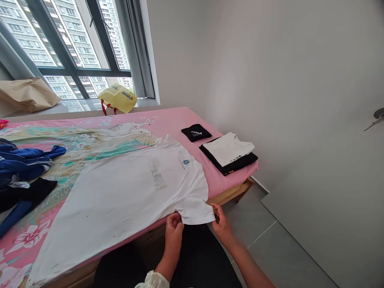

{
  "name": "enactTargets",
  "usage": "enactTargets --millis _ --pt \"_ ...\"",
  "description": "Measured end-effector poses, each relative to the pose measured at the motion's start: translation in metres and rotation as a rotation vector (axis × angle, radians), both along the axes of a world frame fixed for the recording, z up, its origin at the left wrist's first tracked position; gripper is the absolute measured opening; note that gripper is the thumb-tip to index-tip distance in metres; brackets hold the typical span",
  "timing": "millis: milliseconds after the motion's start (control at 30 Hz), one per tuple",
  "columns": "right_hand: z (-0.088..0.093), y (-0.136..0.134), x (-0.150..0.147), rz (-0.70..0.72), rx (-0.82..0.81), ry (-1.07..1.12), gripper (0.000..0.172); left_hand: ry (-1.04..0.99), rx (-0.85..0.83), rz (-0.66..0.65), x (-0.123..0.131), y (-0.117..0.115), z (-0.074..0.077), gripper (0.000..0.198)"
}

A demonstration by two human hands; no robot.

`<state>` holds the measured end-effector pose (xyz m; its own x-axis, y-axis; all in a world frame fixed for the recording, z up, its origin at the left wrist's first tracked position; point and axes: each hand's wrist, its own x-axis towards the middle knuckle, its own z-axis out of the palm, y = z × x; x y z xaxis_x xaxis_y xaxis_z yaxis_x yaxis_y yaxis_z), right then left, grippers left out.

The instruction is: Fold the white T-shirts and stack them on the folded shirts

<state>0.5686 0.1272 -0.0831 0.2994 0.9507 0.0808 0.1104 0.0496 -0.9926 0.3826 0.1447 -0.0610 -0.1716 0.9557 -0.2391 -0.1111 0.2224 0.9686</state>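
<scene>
A white T-shirt (126, 196) lies spread over the bed, its collar toward the far side and its hem at the lower left. Small print and a blue emblem show on its front. My left hand (174, 230) pinches the shirt near the underarm at the bed's front edge. At the end of the same sleeve, my right hand (221, 224) grips the cuff between thumb and fingers. That sleeve hangs slightly past the edge, stretched between both hands.
Folded white and black clothes (229, 150) are stacked at the bed's right corner, beside a folded black garment (196, 132). Blue and black clothes (24, 168) lie heaped at left. A yellow bag (118, 98) and a brown paper bag (28, 95) stand by the window.
</scene>
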Motion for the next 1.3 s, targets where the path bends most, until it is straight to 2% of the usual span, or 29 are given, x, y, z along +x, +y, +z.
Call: enactTargets --millis 100,200,267,400,467,567,633,700,833,933,1000,1067,1133,1200,1267,1300 --pt "-0.003 0.005 0.009 0.143 -0.079 0.197 0.046 -0.158 -0.178 0.123 0.006 0.004 0.005 0.045" --pt "0.003 0.018 0.012 0.07 -0.233 0.342 0.039 -0.181 -0.288 0.112 0.01 0.013 0.019 0.049" --pt "0.009 0.029 0.009 0.07 -0.32 0.378 0.04 -0.152 -0.337 0.079 0.011 0.02 0.027 0.047" --pt "0.013 0.046 -0.001 0.166 -0.435 0.502 0.045 -0.117 -0.337 0.085 0.009 0.027 0.032 0.04" --pt "0.012 0.049 -0.005 0.186 -0.481 0.578 0.043 -0.102 -0.26 0.103 0.005 0.026 0.029 0.038" --pt "0.01 0.049 -0.007 0.242 -0.454 0.634 0.033 -0.111 -0.099 0.096 0.0 0.025 0.023 0.032" --pt "0.013 0.049 -0.007 0.29 -0.396 0.658 0.03 -0.144 -0.067 0.119 -0.002 0.025 0.021 0.028" --pt "0.017 0.049 -0.007 0.296 -0.333 0.688 0.028 -0.184 -0.118 0.124 -0.002 0.026 0.021 0.029" --pt "0.021 0.051 -0.009 0.232 -0.226 0.693 0.027 -0.223 -0.292 0.047 0.003 0.031 0.025 0.036" --pt "0.02 0.05 -0.011 0.27 -0.257 0.627 0.038 -0.304 -0.423 0.026 0.003 0.035 0.025 0.028" --pt "0.018 0.05 -0.014 0.323 -0.31 0.608 0.044 -0.424 -0.487 -0.039 0.002 0.037 0.025 0.023" --pt "0.018 0.052 -0.017 0.374 -0.348 0.636 0.044 -0.457 -0.51 -0.076 0.001 0.037 0.025 0.025" --pt "0.019 0.055 -0.02 0.386 -0.347 0.685 0.036 -0.384 -0.46 -0.018 0.001 0.036 0.026 0.026" --pt "0.02 0.058 -0.022 0.338 -0.318 0.732 0.029 -0.308 -0.356 0.128 0.002 0.035 0.027 0.027" --pt "0.02 0.061 -0.022 0.274 -0.294 0.777 0.026 -0.311 -0.269 0.247 0.004 0.036 0.028 0.023" --pt "0.02 0.062 -0.021 0.261 -0.296 0.803 0.026 -0.338 -0.261 0.264 0.005 0.037 0.028 0.018"
